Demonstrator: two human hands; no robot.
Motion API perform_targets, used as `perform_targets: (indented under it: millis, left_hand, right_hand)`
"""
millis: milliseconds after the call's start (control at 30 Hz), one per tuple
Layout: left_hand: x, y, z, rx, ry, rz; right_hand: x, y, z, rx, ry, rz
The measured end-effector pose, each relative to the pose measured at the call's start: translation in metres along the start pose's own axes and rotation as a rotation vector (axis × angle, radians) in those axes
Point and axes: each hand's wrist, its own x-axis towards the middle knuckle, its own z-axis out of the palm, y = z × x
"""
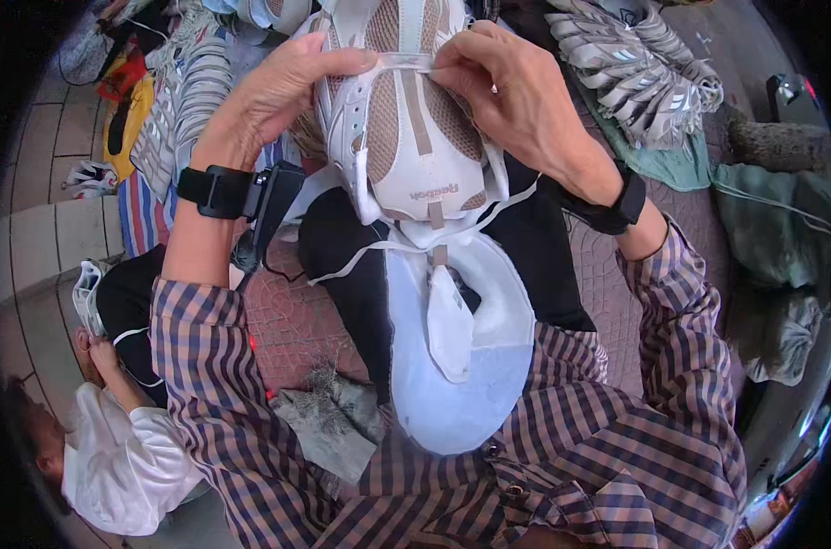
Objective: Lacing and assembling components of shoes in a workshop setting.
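Note:
A white and tan mesh sneaker upper point(425, 169) lies across my lap, its toe towards me. My left hand point(283, 87) presses its thumb on the far left side of the upper, with the fingers curled down along its edge. Opposite, my right hand point(525, 101) pinches the end of a thin white strip point(404, 60) that crosses the upper between both hands. A white lace point(365, 259) trails over my dark trousers. Below the upper, against my shirt, rests a pale blue and white rounded piece point(466, 403) with a white tongue-shaped flap point(450, 334) on it.
Stacked uppers stand at the left point(200, 96), and another pile of uppers point(640, 78) lies at the far right. Green sacks point(772, 220) sit at the right edge. On the left, a person in a white shirt point(127, 457) handles a white shoe point(88, 295). Grey cloth point(329, 416) lies on red paving.

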Motion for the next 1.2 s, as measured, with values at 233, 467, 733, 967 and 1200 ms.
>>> perform_targets:
  millis: [233, 467, 733, 967, 1200]
  left_hand:
    - [0.003, -0.005, -0.005, -0.108, -0.069, 0.007]
    - [-0.001, 0.003, -0.007, -0.122, -0.138, -0.086]
    - [0.000, -0.004, -0.012, -0.161, -0.087, -0.079]
    - [0.009, -0.008, -0.020, -0.256, -0.110, -0.093]
    - [0.001, -0.012, -0.018, -0.266, -0.076, -0.074]
  right_hand:
    - [0.009, -0.005, -0.001, -0.283, 0.016, -0.237]
    - [0.003, -0.008, 0.011, 0.225, -0.134, 0.165]
    - [0.005, -0.006, 0.010, -0.089, 0.077, -0.172]
    - [0.019, -0.013, 0.032, 0.331, 0.127, -0.040]
    - [0.000, -0.005, 0.012, 0.151, 0.026, -0.024]
